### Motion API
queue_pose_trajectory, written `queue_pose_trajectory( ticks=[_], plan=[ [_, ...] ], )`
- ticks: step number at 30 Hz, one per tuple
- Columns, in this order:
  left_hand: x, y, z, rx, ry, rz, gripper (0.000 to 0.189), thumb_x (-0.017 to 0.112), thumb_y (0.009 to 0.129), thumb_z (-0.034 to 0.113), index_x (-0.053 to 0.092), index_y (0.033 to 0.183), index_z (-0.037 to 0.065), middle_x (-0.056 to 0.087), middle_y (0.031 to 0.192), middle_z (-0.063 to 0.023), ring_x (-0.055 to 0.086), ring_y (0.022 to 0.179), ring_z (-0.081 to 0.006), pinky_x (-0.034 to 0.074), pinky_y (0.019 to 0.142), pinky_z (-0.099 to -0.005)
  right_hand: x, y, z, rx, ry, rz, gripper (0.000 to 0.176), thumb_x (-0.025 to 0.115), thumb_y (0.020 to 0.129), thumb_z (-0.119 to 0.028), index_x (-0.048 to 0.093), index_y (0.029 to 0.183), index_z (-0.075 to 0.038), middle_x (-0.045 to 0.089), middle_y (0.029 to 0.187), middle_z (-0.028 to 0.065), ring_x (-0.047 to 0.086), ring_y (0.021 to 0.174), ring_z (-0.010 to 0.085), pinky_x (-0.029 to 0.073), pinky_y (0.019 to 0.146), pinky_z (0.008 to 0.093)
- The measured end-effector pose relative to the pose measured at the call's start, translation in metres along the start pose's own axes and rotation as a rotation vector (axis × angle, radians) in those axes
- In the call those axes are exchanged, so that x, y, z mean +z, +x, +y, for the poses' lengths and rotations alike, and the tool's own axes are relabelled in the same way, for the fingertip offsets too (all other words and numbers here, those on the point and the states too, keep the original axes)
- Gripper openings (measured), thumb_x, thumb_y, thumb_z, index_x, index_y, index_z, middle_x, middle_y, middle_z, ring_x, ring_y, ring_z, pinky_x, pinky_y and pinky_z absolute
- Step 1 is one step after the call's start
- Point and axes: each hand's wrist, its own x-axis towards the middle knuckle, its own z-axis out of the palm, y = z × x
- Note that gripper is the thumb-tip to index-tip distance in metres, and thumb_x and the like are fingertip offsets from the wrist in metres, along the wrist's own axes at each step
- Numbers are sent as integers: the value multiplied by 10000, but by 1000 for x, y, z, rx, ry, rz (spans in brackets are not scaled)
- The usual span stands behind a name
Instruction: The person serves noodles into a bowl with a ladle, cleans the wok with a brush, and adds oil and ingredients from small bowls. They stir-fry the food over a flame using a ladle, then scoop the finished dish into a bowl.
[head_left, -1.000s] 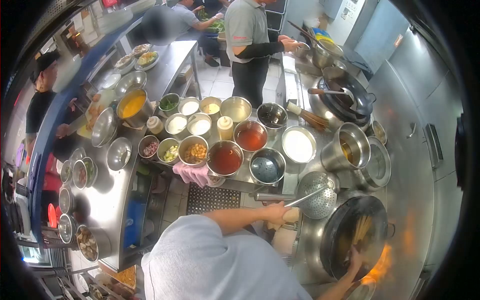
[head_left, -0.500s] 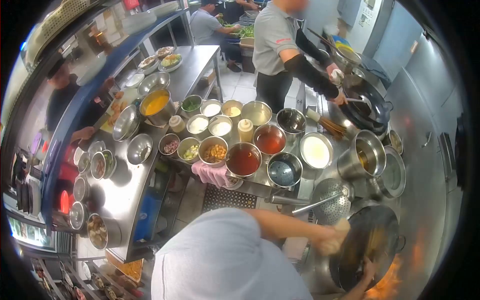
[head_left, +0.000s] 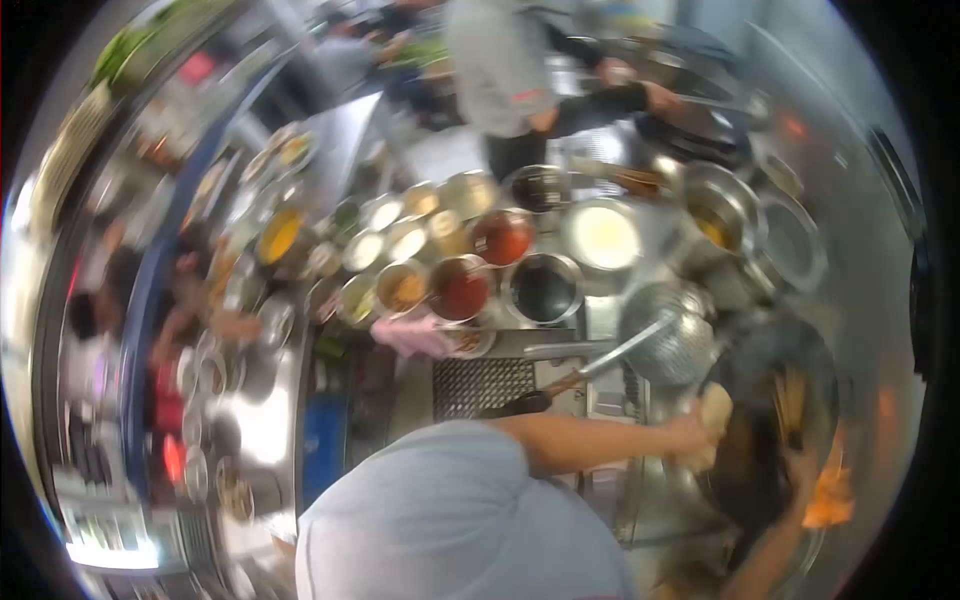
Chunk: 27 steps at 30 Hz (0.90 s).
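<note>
My left hand [head_left: 688, 442] is closed round a folded pale cloth [head_left: 715, 410] at the near rim of a large dark wok [head_left: 755, 352]. Inside the wok my right hand [head_left: 800, 468] grips the base of a bamboo wok brush [head_left: 790, 402], its bristles spread against the metal. Motion blurs both hands, and part of the cloth is hidden by the left fingers. Orange flame [head_left: 830, 492] burns beside the wok's lower right edge. A perforated skimmer [head_left: 668, 335] lies just above my left hand, its long handle pointing toward the aisle.
Pots of sauces and toppings, including a red sauce pot [head_left: 461, 290] and a white liquid pot [head_left: 604, 235], crowd the counter. A steel pot [head_left: 715, 205] stands behind the skimmer. A co-worker [head_left: 500, 75] handles another wok [head_left: 700, 130]. A rubber mat [head_left: 485, 388] covers part of the floor.
The view has swung and blurred, shifting the counter up and left. My hands, the wok and the brush appear further right. My left hand still holds the cloth.
</note>
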Motion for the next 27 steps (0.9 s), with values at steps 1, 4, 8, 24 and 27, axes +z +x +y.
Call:
queue_pose_trajectory(
  ticks=[1, 4, 8, 24, 27],
  plan=[
    [-6, 5, -8, 27, -88, -18, 729, 664, 832, 485, 322, 1353, 106, 665, 969, -142, 671, 817, -292, 565, 658, -460, 9, -13, -13, 28, -82, 47, 586, 626, 763, -190, 519, 1314, -21, 652, 1144, 173, 621, 1045, 304, 474, 899, 371],
    [-24, -18, 6, -87, -257, -319, 580, 581, 877, 555, 482, 1265, 135, 658, 1017, -63, 663, 876, -207, 573, 695, -425, 45, -66, -29, 108, -208, 151, 713, 661, 710, -302, 484, 1370, -99, 603, 1217, 227, 570, 1139, 377, 445, 969, 426],
    [-4, -13, 11, -147, -326, -389, 368, 611, 915, 366, 474, 1163, 132, 608, 1067, -75, 642, 931, -226, 567, 747, -472, 23, -147, 7, 113, -422, 140, 676, 645, 707, -239, 506, 1355, -105, 636, 1151, 214, 580, 1113, 368, 427, 1007, 436],
    [-58, 9, 46, 569, 86, -129, 487, 579, 812, 99, 394, 1227, -77, 567, 1146, -229, 600, 1029, -321, 496, 852, -399, 79, -196, -78, 296, -19, -35, 534, 703, 679, -361, 651, 1170, -158, 699, 862, 87, 662, 747, 208, 527, 673, 367],
    [-68, -28, 74, 641, 318, -9, 494, 588, 810, 124, 391, 1214, -81, 578, 1133, -253, 599, 1043, -344, 482, 872, -406, 69, -256, -32, 464, 11, 170, 580, 729, 634, -353, 672, 1115, -34, 707, 990, 143, 692, 804, 264, 544, 726, 389]
  ],
)
